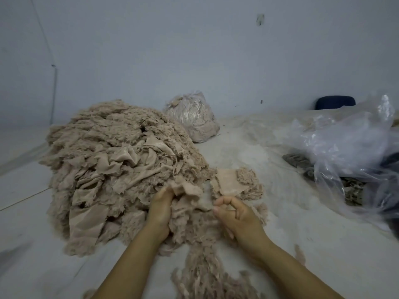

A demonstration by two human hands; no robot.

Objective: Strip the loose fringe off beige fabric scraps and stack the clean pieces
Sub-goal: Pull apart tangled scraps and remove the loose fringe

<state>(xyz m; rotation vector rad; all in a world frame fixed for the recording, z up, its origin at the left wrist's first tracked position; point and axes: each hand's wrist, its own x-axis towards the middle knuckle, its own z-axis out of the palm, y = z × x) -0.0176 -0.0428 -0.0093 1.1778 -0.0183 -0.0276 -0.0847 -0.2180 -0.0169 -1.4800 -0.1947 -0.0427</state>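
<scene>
A large heap of beige fabric scraps (pixel 121 165) with frayed edges fills the left middle of the floor. At its near right edge my left hand (pixel 160 210) grips a crumpled beige scrap (pixel 187 190). My right hand (pixel 235 212) pinches the same scrap's fringed edge from the right, fingers curled. Just beyond the hands, flat beige pieces (pixel 228 182) lie stacked on fluffy fringe. Loose pulled fringe (pixel 207 270) is strewn between my forearms.
A clear plastic bag stuffed with beige material (pixel 194 117) stands behind the heap by the wall. Crumpled clear plastic sheeting (pixel 345 147) lies at the right over dark items. A dark blue object (pixel 334 102) sits at the far right wall.
</scene>
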